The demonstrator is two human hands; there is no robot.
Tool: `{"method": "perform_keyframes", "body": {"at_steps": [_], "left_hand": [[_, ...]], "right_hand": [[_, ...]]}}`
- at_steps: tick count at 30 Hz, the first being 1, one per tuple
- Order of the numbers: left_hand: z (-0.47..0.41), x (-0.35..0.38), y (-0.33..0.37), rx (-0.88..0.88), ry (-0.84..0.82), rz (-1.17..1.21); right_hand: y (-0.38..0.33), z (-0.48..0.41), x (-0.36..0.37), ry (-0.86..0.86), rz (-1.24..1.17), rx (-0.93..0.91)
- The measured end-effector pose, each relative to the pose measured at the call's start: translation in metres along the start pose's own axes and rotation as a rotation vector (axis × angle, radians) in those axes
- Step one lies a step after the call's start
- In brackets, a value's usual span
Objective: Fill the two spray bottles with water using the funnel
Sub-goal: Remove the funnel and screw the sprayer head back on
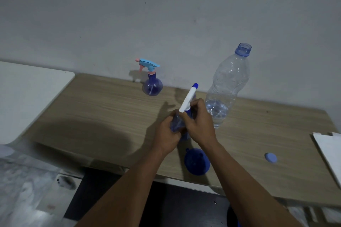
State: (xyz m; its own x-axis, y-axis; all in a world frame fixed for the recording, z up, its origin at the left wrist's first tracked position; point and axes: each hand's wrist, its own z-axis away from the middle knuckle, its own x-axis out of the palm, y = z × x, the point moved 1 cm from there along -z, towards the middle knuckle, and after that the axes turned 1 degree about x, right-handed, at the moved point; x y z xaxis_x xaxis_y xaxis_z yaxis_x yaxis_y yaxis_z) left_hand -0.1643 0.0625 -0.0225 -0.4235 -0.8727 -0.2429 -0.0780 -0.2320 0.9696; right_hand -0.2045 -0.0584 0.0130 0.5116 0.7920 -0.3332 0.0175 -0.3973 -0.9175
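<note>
Above the middle of the wooden table (103,116) I hold a blue spray bottle (176,122). My left hand (167,135) grips its body, and my right hand (198,121) is closed around its neck just below the white spray head (188,99), which tilts up to the right. A second blue spray bottle (152,86) with a light-blue and pink trigger head stands upright by the wall. The blue funnel (197,161) lies on the table near the front edge, under my right forearm. A large clear water bottle (227,86) stands uncapped on the right, with a little water at its bottom.
A round blue bottle cap (270,158) lies on the table at the right. A white sheet or board (330,153) overhangs the right end. A white surface (27,94) adjoins the table on the left. The wall runs right behind the table.
</note>
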Motion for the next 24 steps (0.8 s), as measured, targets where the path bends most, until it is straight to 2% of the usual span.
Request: {"method": "perform_keyframes", "body": {"at_steps": [3,7,12,24], "left_hand": [[0.0001,-0.0011,-0.0016,-0.01,-0.001,-0.007],[0.0004,-0.0001,0.0024,0.005,-0.007,0.034],[0.001,-0.0019,-0.0029,0.002,0.001,0.015],[-0.0022,-0.0039,-0.0021,0.029,-0.028,0.036]], "right_hand": [[-0.0015,-0.0014,0.0017,0.044,-0.031,0.041],[0.0028,0.0024,0.0025,0.007,0.005,-0.031],[0.0021,0.0009,0.0028,0.058,-0.046,0.041],[0.004,0.0037,0.002,-0.013,0.076,-0.108]]}}
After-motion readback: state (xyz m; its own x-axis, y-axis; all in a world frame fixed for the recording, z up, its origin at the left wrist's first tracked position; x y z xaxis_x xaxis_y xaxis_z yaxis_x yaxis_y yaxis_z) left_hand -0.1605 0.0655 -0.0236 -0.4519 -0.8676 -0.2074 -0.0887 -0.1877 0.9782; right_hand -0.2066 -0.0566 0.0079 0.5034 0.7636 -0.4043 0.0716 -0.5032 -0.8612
